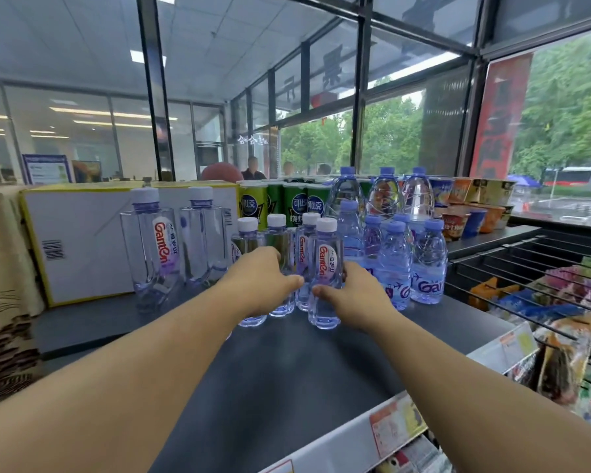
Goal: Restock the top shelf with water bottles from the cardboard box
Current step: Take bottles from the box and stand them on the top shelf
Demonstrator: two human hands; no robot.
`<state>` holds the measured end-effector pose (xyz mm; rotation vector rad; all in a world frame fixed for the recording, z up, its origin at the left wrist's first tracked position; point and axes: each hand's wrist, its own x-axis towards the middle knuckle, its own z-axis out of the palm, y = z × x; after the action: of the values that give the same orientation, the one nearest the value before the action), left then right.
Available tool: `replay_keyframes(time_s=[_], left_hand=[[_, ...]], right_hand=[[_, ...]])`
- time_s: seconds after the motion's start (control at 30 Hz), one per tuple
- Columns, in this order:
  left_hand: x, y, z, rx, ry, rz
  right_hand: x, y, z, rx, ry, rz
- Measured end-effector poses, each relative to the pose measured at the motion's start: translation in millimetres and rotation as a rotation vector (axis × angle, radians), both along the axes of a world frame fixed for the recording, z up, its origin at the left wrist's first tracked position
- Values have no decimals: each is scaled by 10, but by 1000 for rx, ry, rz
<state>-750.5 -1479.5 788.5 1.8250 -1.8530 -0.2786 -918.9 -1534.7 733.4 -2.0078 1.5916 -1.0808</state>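
Several small clear water bottles with white caps stand on the dark top shelf. My right hand grips the front one from its right side, thumb at its lower front. My left hand curls round a second small bottle just left of it; its lower half is hidden by my fingers. A third stands behind my left hand and another between the two. Two tall clear bottles stand further left. The cardboard box is not in view.
Blue-tinted bottles crowd the shelf to the right, larger ones behind. A white and yellow carton sits at the left, green cans and snack cups at the back. A wire rack with snacks lies right. Price labels line the shelf's front edge.
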Motion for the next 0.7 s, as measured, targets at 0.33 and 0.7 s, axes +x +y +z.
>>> replay_keyframes(time_s=[0.33,0.7], left_hand=[[95,-102,-87,25,-13,15],[34,58,-145,22,-42,-8]], right_hand=[[28,-82,19,5,29,46],[132,9,-2,16,20,-8]])
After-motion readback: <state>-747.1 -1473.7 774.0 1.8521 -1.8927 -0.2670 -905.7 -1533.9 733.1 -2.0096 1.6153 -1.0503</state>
